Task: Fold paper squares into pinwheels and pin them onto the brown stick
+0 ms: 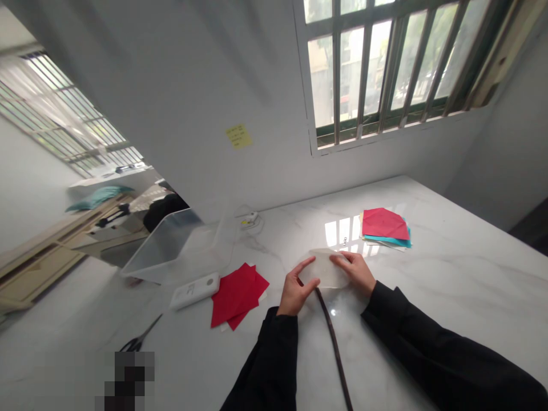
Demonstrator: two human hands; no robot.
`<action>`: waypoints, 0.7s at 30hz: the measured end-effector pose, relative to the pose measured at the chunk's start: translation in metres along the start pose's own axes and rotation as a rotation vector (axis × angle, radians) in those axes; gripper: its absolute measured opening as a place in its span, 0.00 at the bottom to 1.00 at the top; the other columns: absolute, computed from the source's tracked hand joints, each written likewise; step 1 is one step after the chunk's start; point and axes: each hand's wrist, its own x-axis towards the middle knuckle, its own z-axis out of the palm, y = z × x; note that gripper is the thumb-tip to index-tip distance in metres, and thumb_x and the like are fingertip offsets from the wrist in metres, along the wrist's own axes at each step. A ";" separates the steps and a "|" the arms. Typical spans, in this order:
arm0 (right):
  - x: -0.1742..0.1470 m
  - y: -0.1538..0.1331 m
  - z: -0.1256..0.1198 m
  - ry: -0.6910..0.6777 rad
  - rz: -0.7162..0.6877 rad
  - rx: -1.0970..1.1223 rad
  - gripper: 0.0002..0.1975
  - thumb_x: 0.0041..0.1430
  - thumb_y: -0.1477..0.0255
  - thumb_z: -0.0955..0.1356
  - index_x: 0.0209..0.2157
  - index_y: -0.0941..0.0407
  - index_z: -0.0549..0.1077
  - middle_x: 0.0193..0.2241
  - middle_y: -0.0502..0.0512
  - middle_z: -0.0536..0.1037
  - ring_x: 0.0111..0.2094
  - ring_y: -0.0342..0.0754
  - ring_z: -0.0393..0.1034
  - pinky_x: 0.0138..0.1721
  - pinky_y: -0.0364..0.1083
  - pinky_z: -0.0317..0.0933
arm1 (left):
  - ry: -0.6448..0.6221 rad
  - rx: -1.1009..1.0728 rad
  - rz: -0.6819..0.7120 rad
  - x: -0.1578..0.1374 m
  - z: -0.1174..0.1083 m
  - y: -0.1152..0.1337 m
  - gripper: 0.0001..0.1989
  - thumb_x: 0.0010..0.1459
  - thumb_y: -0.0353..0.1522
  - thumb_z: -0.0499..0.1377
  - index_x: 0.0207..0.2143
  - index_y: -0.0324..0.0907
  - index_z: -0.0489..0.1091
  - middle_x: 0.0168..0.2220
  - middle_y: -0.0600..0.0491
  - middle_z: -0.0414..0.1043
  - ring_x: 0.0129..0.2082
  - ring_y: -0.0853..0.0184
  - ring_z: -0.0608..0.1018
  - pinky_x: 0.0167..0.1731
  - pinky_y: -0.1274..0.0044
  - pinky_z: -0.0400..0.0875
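Note:
A pale, nearly translucent sheet of paper (329, 273) is held low over the marble-patterned tabletop between my two hands. My left hand (294, 291) grips its left edge, thumb and forefinger curved against it. At the opposite edge, my right hand (358, 272) has its fingers closed on the sheet. A long thin dark brown stick (333, 337) runs from the sheet's lower edge, beside my left thumb, toward the front; how its upper end meets the sheet is unclear. Crossed red paper squares (237, 297) lie left of my left hand.
A stack of coloured paper (385, 225) lies at the back right. Left of the red squares are a white power bank (194, 290), a clear plastic bin (171, 257) and scissors (139, 338). A white plug with a cable (250, 218) sits by the wall, below a yellow note (238, 137).

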 end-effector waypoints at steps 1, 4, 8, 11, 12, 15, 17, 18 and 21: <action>0.000 0.000 0.000 0.020 0.038 0.055 0.24 0.54 0.51 0.74 0.38 0.59 0.82 0.33 0.58 0.84 0.34 0.56 0.78 0.35 0.49 0.69 | -0.015 -0.016 -0.013 0.000 0.001 -0.001 0.30 0.51 0.34 0.71 0.58 0.44 0.74 0.57 0.46 0.76 0.54 0.57 0.78 0.56 0.69 0.71; 0.002 -0.002 -0.002 0.108 0.151 0.222 0.24 0.52 0.51 0.75 0.37 0.59 0.82 0.31 0.58 0.84 0.31 0.56 0.78 0.33 0.49 0.70 | -0.043 -0.050 -0.099 -0.001 0.002 -0.004 0.31 0.49 0.33 0.72 0.58 0.42 0.74 0.41 0.49 0.81 0.35 0.65 0.80 0.38 0.76 0.75; 0.004 -0.006 -0.005 0.187 0.215 0.298 0.19 0.53 0.55 0.75 0.35 0.57 0.83 0.32 0.59 0.85 0.33 0.58 0.80 0.35 0.51 0.73 | 0.027 -0.140 -0.162 0.000 0.001 -0.008 0.31 0.48 0.33 0.73 0.56 0.39 0.76 0.35 0.50 0.81 0.32 0.68 0.78 0.38 0.76 0.74; 0.003 -0.011 -0.005 0.179 0.238 0.325 0.16 0.55 0.58 0.75 0.35 0.57 0.82 0.34 0.60 0.85 0.35 0.58 0.81 0.37 0.51 0.74 | 0.145 -0.256 -0.164 0.003 -0.002 -0.010 0.31 0.44 0.33 0.75 0.53 0.43 0.78 0.49 0.46 0.80 0.38 0.67 0.79 0.44 0.74 0.74; 0.002 -0.012 -0.005 0.175 0.238 0.334 0.15 0.55 0.59 0.74 0.35 0.57 0.82 0.34 0.60 0.85 0.36 0.58 0.81 0.38 0.51 0.74 | 0.181 -0.294 -0.162 0.004 -0.003 -0.011 0.31 0.43 0.32 0.75 0.52 0.44 0.79 0.53 0.46 0.79 0.41 0.66 0.79 0.46 0.74 0.73; 0.000 -0.013 -0.003 0.151 0.219 0.360 0.14 0.57 0.59 0.73 0.34 0.56 0.82 0.35 0.59 0.85 0.37 0.58 0.81 0.41 0.51 0.75 | 0.230 -0.388 -0.179 0.005 -0.005 -0.012 0.31 0.40 0.31 0.75 0.51 0.47 0.80 0.58 0.46 0.75 0.49 0.63 0.78 0.50 0.74 0.71; 0.000 -0.013 -0.003 0.141 0.204 0.367 0.15 0.58 0.58 0.72 0.34 0.56 0.81 0.36 0.59 0.85 0.38 0.59 0.81 0.41 0.52 0.75 | 0.235 -0.416 -0.190 0.004 -0.004 -0.011 0.31 0.40 0.30 0.75 0.51 0.47 0.80 0.58 0.47 0.75 0.53 0.62 0.76 0.51 0.75 0.70; 0.000 -0.013 -0.003 0.141 0.202 0.364 0.15 0.58 0.58 0.72 0.34 0.55 0.81 0.36 0.59 0.85 0.38 0.59 0.81 0.41 0.52 0.75 | 0.237 -0.415 -0.186 0.004 -0.004 -0.010 0.30 0.41 0.29 0.74 0.50 0.47 0.80 0.58 0.47 0.75 0.54 0.62 0.76 0.51 0.75 0.70; -0.001 -0.014 -0.005 0.082 0.190 0.315 0.14 0.55 0.60 0.73 0.38 0.55 0.81 0.37 0.57 0.85 0.37 0.58 0.81 0.37 0.51 0.75 | 0.220 -0.371 -0.153 0.004 -0.003 -0.010 0.29 0.42 0.29 0.73 0.50 0.47 0.80 0.58 0.47 0.75 0.52 0.62 0.76 0.48 0.76 0.71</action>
